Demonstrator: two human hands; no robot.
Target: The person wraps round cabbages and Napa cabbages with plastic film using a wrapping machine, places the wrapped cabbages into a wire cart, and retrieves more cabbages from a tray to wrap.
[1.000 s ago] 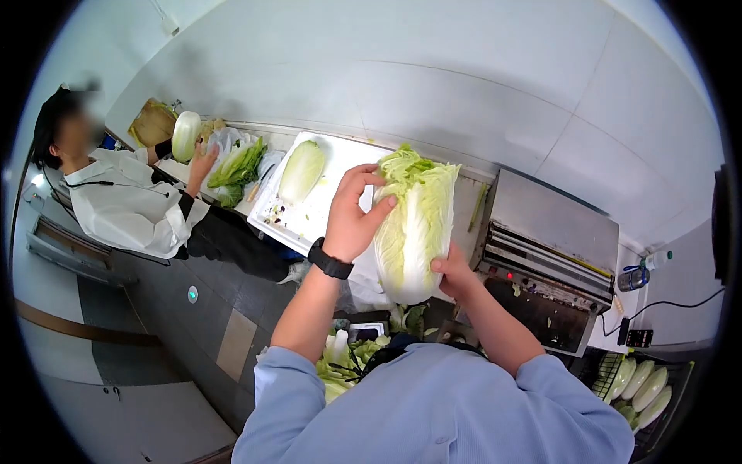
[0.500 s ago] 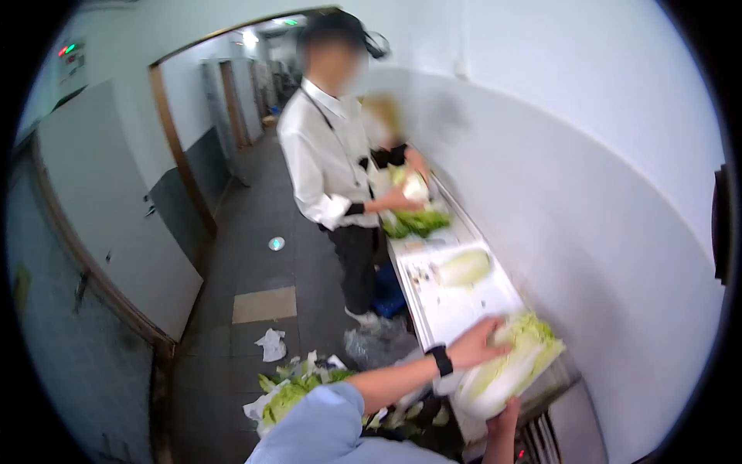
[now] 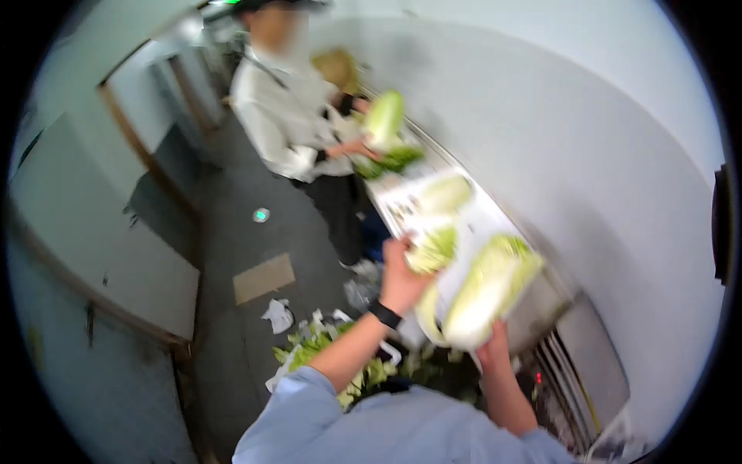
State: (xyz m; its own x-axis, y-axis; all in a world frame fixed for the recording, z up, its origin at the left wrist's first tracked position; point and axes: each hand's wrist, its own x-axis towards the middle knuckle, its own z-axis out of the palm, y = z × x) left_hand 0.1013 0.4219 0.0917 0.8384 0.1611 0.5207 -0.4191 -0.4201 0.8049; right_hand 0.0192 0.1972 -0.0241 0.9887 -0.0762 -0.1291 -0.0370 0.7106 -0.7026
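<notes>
A napa cabbage (image 3: 495,290) is tilted above the near end of the white tray (image 3: 481,226), supported low on its near side by my right hand (image 3: 495,348). My left hand (image 3: 406,278) is closed on the top of an outer cabbage leaf (image 3: 437,247), which is bent away from the head. The leaf's pale stalk hangs along the cabbage's left side; I cannot tell whether its base is still joined. Another pale cabbage (image 3: 446,195) lies in the tray beyond, with small dark scraps next to it.
A person in a white shirt (image 3: 270,108) stands at the far end, holding a cabbage (image 3: 385,120) over green leaves (image 3: 396,160). Discarded leaves (image 3: 367,377) are heaped below my left arm. White crumpled paper (image 3: 278,315) lies on the floor. A wall (image 3: 587,178) runs along the right.
My left hand has moved left off the cabbage, pulling an outer leaf outward. The cabbage is now more upright in my right hand. The other person's cabbage has been raised, and my view has shifted.
</notes>
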